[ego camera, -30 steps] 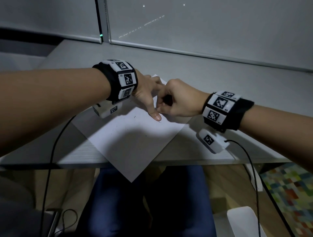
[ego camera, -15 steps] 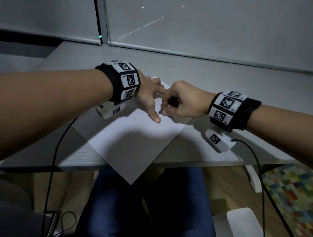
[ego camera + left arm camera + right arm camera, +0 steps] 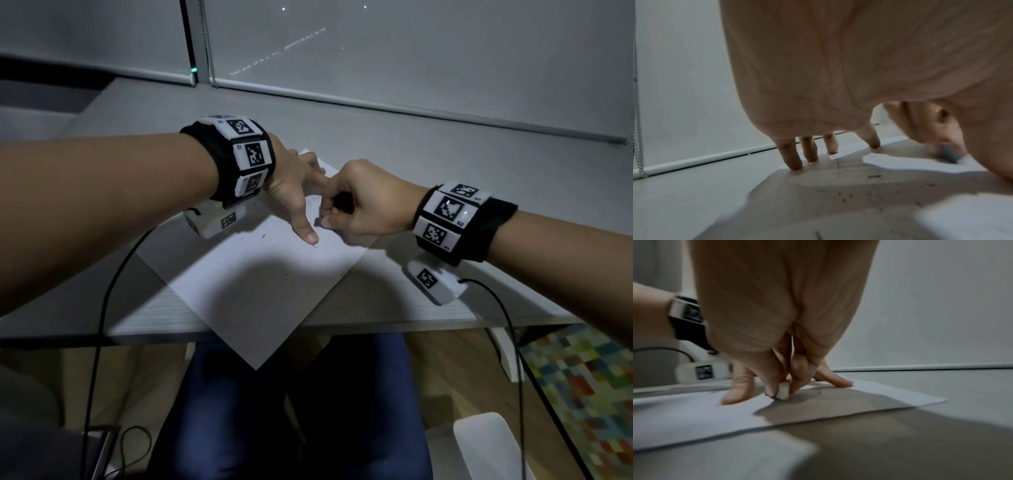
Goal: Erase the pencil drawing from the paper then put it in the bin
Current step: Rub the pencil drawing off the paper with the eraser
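A white sheet of paper (image 3: 260, 284) lies askew on the grey desk (image 3: 411, 161), one corner hanging over the front edge. My left hand (image 3: 294, 192) presses it down with spread straight fingers (image 3: 793, 159), thumb and forefinger set either side of the rubbing spot. My right hand (image 3: 356, 205) pinches a small white eraser (image 3: 782, 392) between thumb and fingers, its tip on the paper between the left thumb and forefinger. Faint pencil lines (image 3: 837, 164) and dark eraser crumbs (image 3: 239, 253) mark the sheet. The eraser shows blurred in the left wrist view (image 3: 950, 153).
A roller blind (image 3: 411, 51) with a bead chain (image 3: 637, 129) closes off the far side of the desk. Below the desk are my blue trousers (image 3: 239, 411), a white bin (image 3: 486, 445) at lower right, a patterned rug (image 3: 589, 383) and cables.
My right hand with the eraser has shifted a little to the right and back toward the left thumb, rubbing. The left hand stays pressed on the paper.
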Action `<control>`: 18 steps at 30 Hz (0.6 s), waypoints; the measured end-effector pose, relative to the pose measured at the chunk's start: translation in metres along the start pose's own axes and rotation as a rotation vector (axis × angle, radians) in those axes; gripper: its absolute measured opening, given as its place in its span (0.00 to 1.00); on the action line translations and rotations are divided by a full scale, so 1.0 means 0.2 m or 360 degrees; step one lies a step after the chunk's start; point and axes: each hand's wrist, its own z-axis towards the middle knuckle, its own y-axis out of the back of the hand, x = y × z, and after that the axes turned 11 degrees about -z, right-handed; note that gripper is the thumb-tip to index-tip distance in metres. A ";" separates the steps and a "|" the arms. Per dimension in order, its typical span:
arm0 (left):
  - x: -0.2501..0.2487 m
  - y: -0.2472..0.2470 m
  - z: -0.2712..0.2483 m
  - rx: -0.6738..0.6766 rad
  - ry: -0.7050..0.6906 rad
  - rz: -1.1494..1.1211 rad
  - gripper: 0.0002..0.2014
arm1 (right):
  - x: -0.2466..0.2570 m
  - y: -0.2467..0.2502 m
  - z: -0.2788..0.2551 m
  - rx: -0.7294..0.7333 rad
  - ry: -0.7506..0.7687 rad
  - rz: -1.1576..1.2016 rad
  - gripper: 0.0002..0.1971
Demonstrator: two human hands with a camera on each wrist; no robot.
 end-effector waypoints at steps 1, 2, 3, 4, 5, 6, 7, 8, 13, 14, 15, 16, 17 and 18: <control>0.01 0.01 -0.01 -0.0002 -0.0009 0.0009 0.37 | -0.02 0.00 0.02 -0.0041 -0.0077 -0.0029 0.08; 0.01 0.01 -0.02 -0.0014 -0.0019 0.0014 0.43 | -0.04 -0.01 0.03 -0.0076 -0.0153 -0.0063 0.09; 0.00 0.01 -0.02 -0.0030 -0.0021 0.0016 0.47 | -0.06 -0.01 0.04 -0.0097 -0.0207 -0.0092 0.09; 0.00 0.01 -0.02 -0.0040 -0.0016 0.0017 0.48 | -0.06 -0.01 0.05 -0.0098 -0.0232 -0.0108 0.08; 0.00 0.01 -0.01 -0.0046 -0.0007 0.0018 0.48 | -0.05 -0.01 0.04 -0.0082 -0.0225 -0.0106 0.07; 0.00 0.01 -0.01 -0.0046 -0.0003 0.0013 0.48 | -0.04 -0.01 0.03 -0.0065 -0.0185 -0.0085 0.06; 0.00 0.01 -0.01 -0.0042 0.0002 0.0004 0.49 | -0.02 -0.01 0.01 -0.0042 -0.0124 -0.0054 0.05; 0.00 0.01 -0.02 -0.0040 0.0007 -0.0003 0.50 | -0.01 0.00 -0.01 -0.0016 -0.0054 -0.0021 0.05; -0.02 0.01 -0.02 -0.0030 0.0021 -0.0027 0.56 | -0.02 0.02 -0.04 0.0064 0.0005 0.0023 0.06; -0.02 0.01 -0.02 -0.0038 0.0019 -0.0025 0.55 | -0.04 0.01 -0.02 0.0038 -0.0043 0.0006 0.08; -0.02 0.01 -0.02 -0.0048 0.0023 -0.0024 0.55 | -0.06 0.01 0.00 0.0004 -0.0088 -0.0024 0.10; -0.02 0.01 -0.02 -0.0055 0.0032 -0.0024 0.54 | -0.08 0.01 0.02 -0.0031 -0.0121 -0.0059 0.11; -0.01 0.01 -0.01 -0.0059 0.0038 -0.0035 0.53 | -0.09 0.01 0.03 -0.0056 -0.0143 -0.0086 0.11; -0.01 0.01 -0.01 -0.0061 0.0033 -0.0046 0.53 | -0.09 0.00 0.03 -0.0070 -0.0153 -0.0093 0.10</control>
